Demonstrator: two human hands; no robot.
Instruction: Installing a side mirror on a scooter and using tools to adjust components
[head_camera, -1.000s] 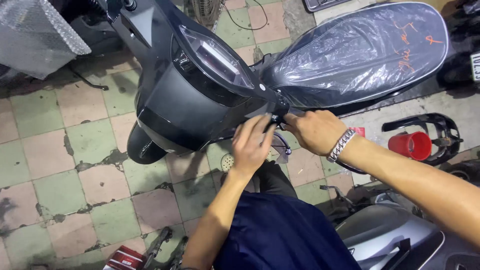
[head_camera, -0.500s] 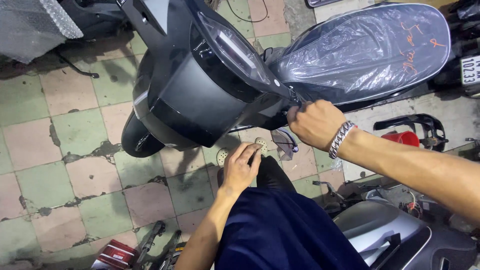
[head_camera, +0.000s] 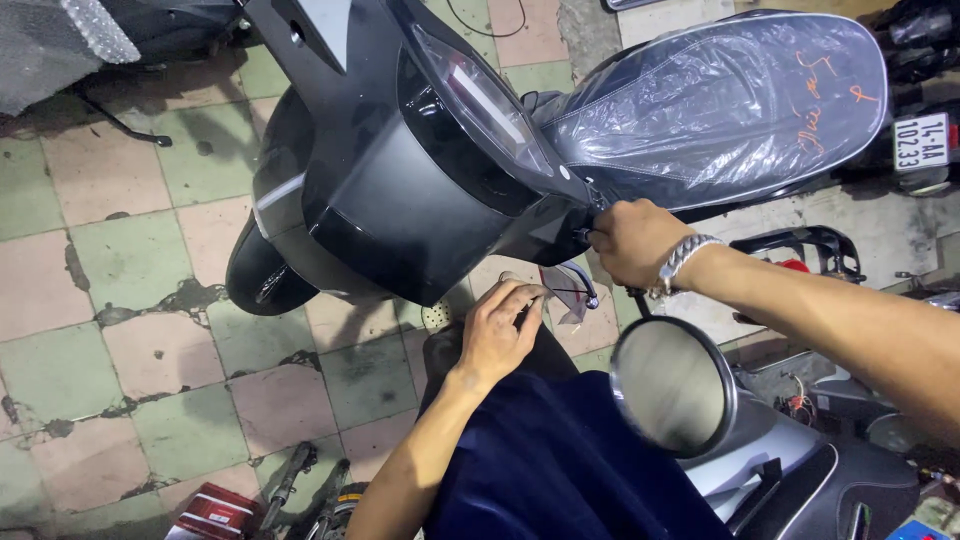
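the person's right hand (head_camera: 632, 240) is closed in a fist at the dark rear body panel (head_camera: 400, 200) of a black scooter, right at the seam where that panel meets the plastic-wrapped seat (head_camera: 720, 105); what the fingers pinch there is hidden, so whether it is a fastener or the panel edge cannot be told. the left hand (head_camera: 500, 330) sits lower, over the person's knee, fingers half curled and near a small clear plastic piece with a dark cord (head_camera: 570, 290); contact with it cannot be confirmed. the panel hangs over the cracked tiled floor (head_camera: 120, 300) beside the rear wheel (head_camera: 262, 270). judgement: the panel is moulded plastic, light but wide, stiff in the middle and prone to cracking at its clips and thin edges (the glossy tail lamp lens (head_camera: 480, 100) especially), and smooth enough to slip. the safest hold looks to be the lower rim and the thick seam edge, one hand each side, not the lens. a round mirror (head_camera: 672, 385) stands close by the right forearm.
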